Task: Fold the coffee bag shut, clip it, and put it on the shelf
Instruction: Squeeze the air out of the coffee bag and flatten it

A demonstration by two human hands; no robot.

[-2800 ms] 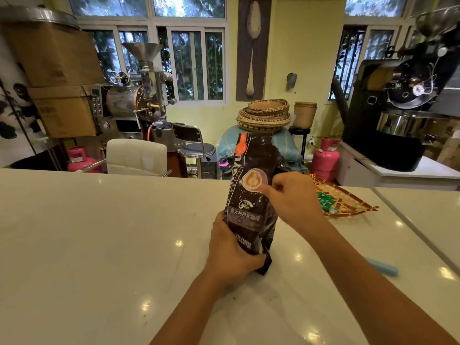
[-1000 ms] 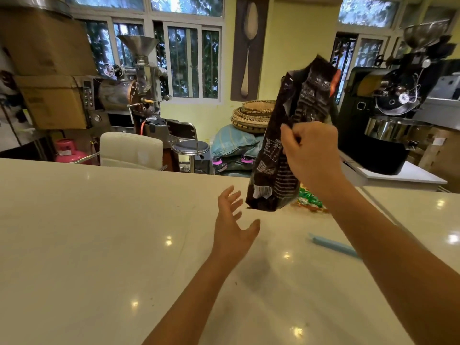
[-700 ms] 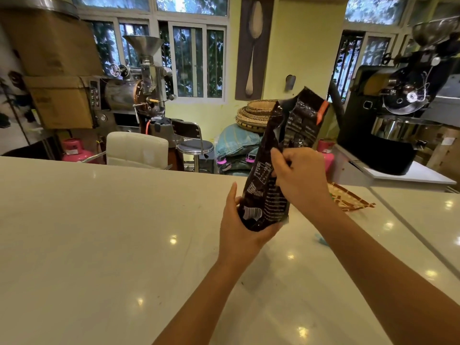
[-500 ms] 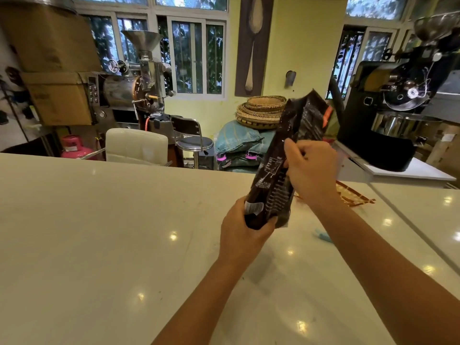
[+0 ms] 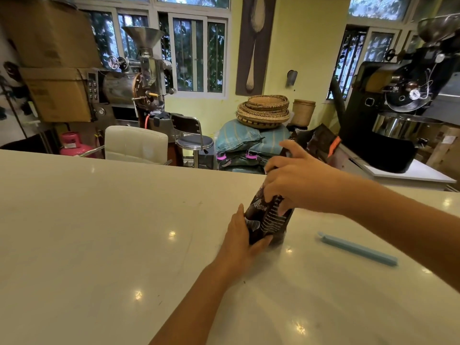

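Observation:
A dark brown coffee bag point(image 5: 270, 219) with white print stands upright on the white counter point(image 5: 99, 232), its back panel facing me. My left hand point(image 5: 240, 239) wraps around the bag's lower left side at the base. My right hand point(image 5: 296, 181) grips the bag's middle from the right, and the bag's open top point(image 5: 321, 143) with an orange tab bends away behind that hand. A long light-blue sealing clip point(image 5: 357, 249) lies flat on the counter to the right of the bag, under my right forearm. No shelf is in view.
Beyond the counter's far edge stand a white chair point(image 5: 135, 144), a metal stool point(image 5: 194, 140), a pink gas cylinder point(image 5: 73, 145), stacked woven baskets point(image 5: 263, 110) on blue sacks, and two coffee roasters, a silver roaster point(image 5: 134, 78) and a black roaster point(image 5: 398, 100).
The bag was lifted off the counter by my right hand, turned around, then lowered. My left hand let go, then took the base again. The bag now stands on the counter.

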